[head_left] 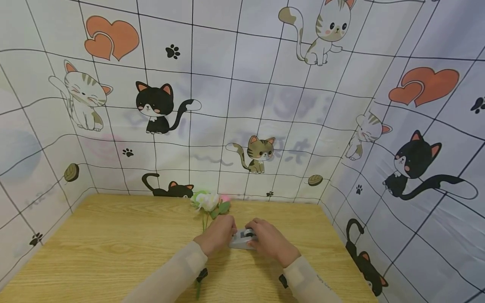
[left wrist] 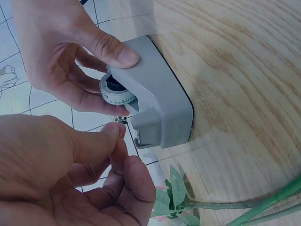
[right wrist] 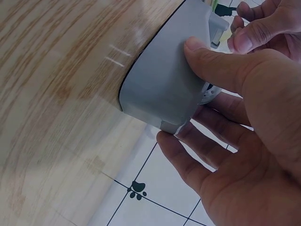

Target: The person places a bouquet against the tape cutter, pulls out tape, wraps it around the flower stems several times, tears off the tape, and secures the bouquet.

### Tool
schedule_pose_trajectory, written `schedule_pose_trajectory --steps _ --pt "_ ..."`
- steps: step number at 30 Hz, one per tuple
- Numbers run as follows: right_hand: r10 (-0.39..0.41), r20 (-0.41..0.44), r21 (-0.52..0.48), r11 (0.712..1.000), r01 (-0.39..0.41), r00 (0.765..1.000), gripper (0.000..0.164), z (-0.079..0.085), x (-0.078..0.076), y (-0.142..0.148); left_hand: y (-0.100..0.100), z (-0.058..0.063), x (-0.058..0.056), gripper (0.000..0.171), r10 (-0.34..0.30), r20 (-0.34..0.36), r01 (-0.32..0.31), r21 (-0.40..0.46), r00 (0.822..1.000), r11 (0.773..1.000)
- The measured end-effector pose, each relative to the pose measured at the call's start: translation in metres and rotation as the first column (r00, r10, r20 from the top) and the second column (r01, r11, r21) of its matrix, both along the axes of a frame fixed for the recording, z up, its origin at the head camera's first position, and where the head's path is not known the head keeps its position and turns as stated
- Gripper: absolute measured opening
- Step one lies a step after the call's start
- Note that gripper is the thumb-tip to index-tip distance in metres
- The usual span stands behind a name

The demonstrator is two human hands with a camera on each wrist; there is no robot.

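A grey tape dispenser stands on the wooden table in front of me. My right hand grips it, the thumb lying along one side in the right wrist view and the fingers around the other side. In the left wrist view a small tape roll sits in the dispenser, and a short clear strip runs from it to the fingertips of my left hand. Thumb and forefinger pinch that strip beside the cutting end. The left hand's other fingers are curled.
Artificial flowers, one white and one pink, lie on the table just beyond my left hand. Their green stems pass under the left forearm toward me. A cloth with printed cats hangs behind and at both sides.
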State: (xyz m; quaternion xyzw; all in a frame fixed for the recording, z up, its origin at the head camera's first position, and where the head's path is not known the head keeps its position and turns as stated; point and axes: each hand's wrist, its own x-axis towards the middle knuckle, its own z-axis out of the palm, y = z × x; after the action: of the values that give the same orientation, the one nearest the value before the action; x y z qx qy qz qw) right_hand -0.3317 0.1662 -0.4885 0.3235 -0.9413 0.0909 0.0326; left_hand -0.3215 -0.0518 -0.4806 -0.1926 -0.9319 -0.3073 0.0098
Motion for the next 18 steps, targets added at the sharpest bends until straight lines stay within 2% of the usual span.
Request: schedule_pose_trajectory --steps 5,8,14,18 --pt "-0.003 -0.002 -0.005 1.000 0.003 1.000 0.048 0.000 0.001 -0.001 -0.008 0.004 -0.002 0.010 0.005 -0.020 -0.005 -0.032 1.000 0.999" --pt "-0.013 0.004 -0.001 1.000 0.013 1.000 0.049 0.000 0.001 -0.001 -0.012 0.005 -0.003 0.013 -0.003 -0.028 0.003 -0.009 1.000 1.000" --pt "-0.019 0.012 0.009 1.000 0.019 1.000 0.049 -0.002 0.000 -0.002 -0.017 0.004 -0.002 0.046 -0.031 -0.042 0.032 0.023 0.999 0.999" --pt "-0.015 0.019 0.006 1.000 0.015 1.000 0.050 -0.001 0.000 -0.003 -0.021 0.000 -0.003 0.053 -0.019 -0.037 0.020 0.019 0.999 1.000"
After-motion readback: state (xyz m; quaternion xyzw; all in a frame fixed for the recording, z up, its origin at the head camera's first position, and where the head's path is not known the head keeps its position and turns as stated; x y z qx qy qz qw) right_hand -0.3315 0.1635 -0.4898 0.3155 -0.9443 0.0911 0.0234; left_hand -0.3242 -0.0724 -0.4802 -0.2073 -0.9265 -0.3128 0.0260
